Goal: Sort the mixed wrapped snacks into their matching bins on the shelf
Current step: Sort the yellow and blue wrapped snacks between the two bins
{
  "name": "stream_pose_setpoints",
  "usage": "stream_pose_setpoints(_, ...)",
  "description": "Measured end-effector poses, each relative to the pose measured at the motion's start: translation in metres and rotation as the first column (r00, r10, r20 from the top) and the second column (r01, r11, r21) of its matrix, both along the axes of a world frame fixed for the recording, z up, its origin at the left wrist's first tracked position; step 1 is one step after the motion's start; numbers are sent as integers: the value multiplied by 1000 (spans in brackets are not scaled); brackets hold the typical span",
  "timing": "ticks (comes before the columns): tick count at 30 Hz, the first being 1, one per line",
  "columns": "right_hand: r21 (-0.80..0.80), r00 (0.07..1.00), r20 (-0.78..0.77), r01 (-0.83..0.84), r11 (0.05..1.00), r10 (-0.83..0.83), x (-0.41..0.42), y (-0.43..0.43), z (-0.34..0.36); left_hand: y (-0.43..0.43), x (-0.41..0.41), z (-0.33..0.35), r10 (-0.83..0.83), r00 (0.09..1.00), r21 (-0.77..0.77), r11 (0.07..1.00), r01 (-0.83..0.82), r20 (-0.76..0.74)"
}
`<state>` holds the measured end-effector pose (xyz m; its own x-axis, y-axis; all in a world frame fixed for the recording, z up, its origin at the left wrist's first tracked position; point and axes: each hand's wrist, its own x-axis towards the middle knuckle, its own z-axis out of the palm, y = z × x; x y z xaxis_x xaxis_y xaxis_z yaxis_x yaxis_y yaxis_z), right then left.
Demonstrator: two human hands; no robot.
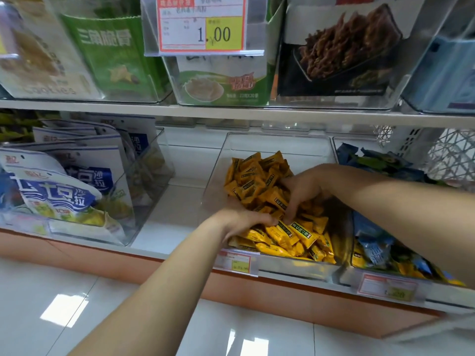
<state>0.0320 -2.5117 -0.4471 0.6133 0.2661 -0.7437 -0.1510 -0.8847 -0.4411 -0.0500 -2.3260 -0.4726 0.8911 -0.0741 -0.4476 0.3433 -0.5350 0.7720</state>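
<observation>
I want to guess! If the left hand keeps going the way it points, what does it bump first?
Probably the yellow wrapped snacks in the clear bin: the left hand points right, fingertips among them. The right hand sits just beyond, though depth is unclear.

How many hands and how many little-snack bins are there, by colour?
Hands: 2 (left hand, right hand)
Bin of yellow snacks: 1
Bin of mixed blue and yellow snacks: 1
Total: 4
</observation>
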Motion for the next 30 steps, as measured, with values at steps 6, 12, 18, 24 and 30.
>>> stream_pose_setpoints(6,311,994,-105,63,948,-32,1,-11,3,-4,10,-7,132,988,-231,967,-109,84)
stream_pose_setpoints(12,581,987,-110,156,799,-113,2,-10,7,-8,15,-3,231,952,-376,916,-142,202)
stream_pose_setpoints(18,368,960,238,47,928,-144,-3,-21,35,2,15,16,217,929,-283,950,-130,300)
stream_pose_setpoints(24,-98,766,615,-163,982,189,-12,-25,53,21,3,28,7,928,-107,994,36,373)
stream_pose_setpoints(30,73,713,685,-268,961,147,-43,-2,29,15,-17,15,-288,873,410,905,114,393)
